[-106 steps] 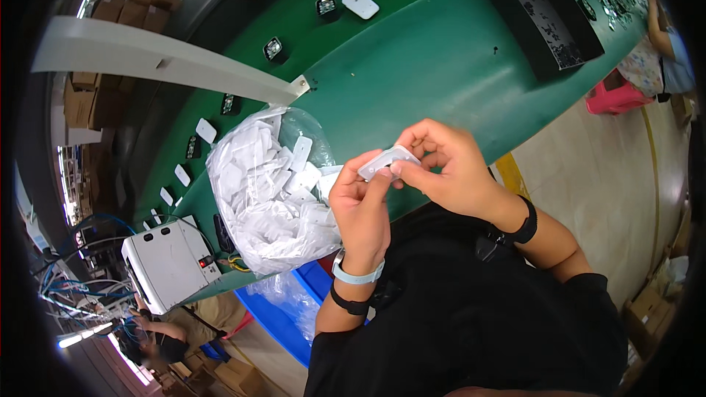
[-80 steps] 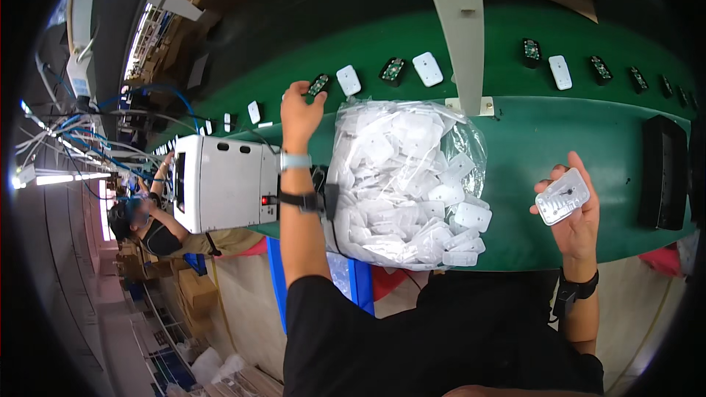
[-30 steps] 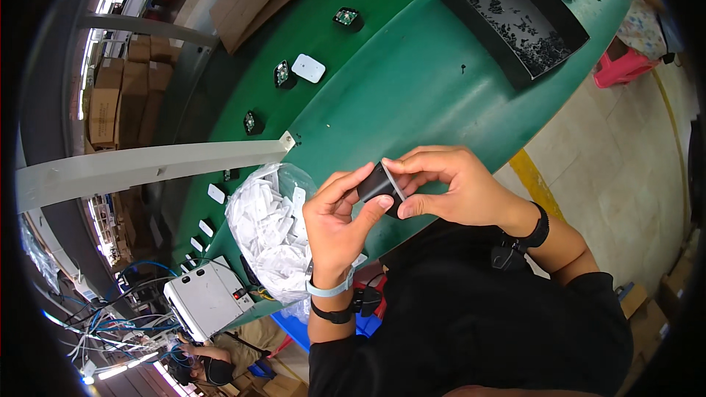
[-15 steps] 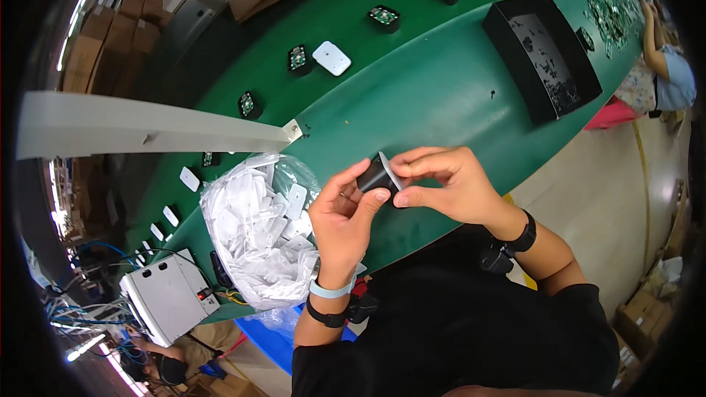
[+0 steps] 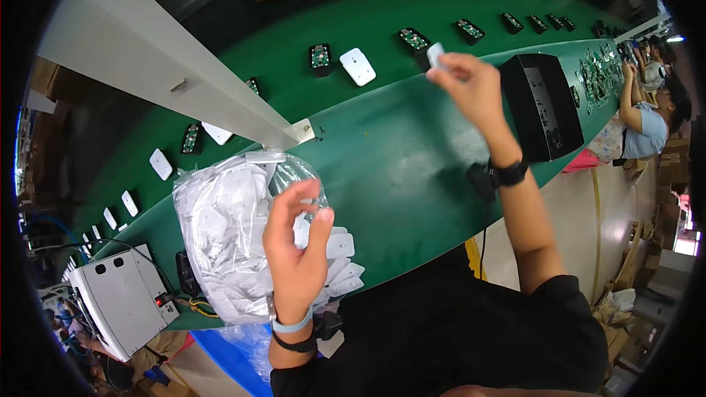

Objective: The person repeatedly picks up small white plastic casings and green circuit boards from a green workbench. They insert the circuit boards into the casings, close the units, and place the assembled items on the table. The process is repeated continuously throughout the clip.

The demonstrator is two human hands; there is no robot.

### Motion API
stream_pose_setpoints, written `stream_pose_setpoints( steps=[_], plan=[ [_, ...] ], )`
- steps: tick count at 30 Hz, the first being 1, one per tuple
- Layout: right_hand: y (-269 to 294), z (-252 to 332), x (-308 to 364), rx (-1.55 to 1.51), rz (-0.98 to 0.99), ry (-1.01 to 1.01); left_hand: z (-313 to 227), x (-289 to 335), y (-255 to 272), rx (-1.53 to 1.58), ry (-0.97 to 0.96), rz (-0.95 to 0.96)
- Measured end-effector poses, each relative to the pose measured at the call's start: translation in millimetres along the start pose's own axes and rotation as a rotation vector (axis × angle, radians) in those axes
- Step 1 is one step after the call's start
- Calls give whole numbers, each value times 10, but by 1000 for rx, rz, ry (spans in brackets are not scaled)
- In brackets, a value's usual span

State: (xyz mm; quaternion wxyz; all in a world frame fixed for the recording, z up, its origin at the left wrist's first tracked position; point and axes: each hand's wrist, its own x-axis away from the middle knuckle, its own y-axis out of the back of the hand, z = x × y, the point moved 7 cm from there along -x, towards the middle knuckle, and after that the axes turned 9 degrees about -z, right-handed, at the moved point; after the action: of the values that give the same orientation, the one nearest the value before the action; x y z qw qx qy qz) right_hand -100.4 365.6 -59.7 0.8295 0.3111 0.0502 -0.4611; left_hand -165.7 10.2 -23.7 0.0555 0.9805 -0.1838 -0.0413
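Note:
My right hand (image 5: pixel 474 92) reaches out over the far edge of the green bench, its fingers closed on a small case with a white cover (image 5: pixel 435 52). Part of that case is hidden behind my fingertips. A black housing with a circuit board (image 5: pixel 413 38) lies just beyond it on the green conveyor. My left hand (image 5: pixel 298 246) is raised at the right side of a clear plastic bag (image 5: pixel 220 213) full of white covers. Its fingers are curved apart and hold nothing. Loose white covers (image 5: pixel 340 245) spill out beside that hand.
A grey metal post (image 5: pixel 184 59) stands at the bench edge. Black housings and white covers (image 5: pixel 358 67) line the conveyor. At right are a black box (image 5: pixel 523 106), a heap of circuit boards (image 5: pixel 597 77) and a seated co-worker (image 5: pixel 646 129). A grey control box (image 5: pixel 121 294) stands lower left.
My hands have parted. The right carried the case with the white cover away toward the conveyor; the left let go and moved left beside the bag. My view has shifted.

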Motion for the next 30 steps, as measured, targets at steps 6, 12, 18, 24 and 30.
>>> stream_pose_setpoints(
  steps=[6, 12, 18, 24, 30],
  plan=[
    [-58, -466, -653, 537, -89, 110, -69, 204, 5, -412, -116, 148],
    [-163, -681, -730, 621, -93, 221, 123, 426, 272, -594, -135, 150],
    [-181, -894, -778, 572, -5, 179, 246, 461, 347, -726, -115, 149],
    [265, -316, -491, 297, -152, 166, 216, 502, 100, -891, -260, 242],
    [1075, -196, 453, -2, -157, -74, 320, 238, -21, -1110, -317, 76]
  ],
)
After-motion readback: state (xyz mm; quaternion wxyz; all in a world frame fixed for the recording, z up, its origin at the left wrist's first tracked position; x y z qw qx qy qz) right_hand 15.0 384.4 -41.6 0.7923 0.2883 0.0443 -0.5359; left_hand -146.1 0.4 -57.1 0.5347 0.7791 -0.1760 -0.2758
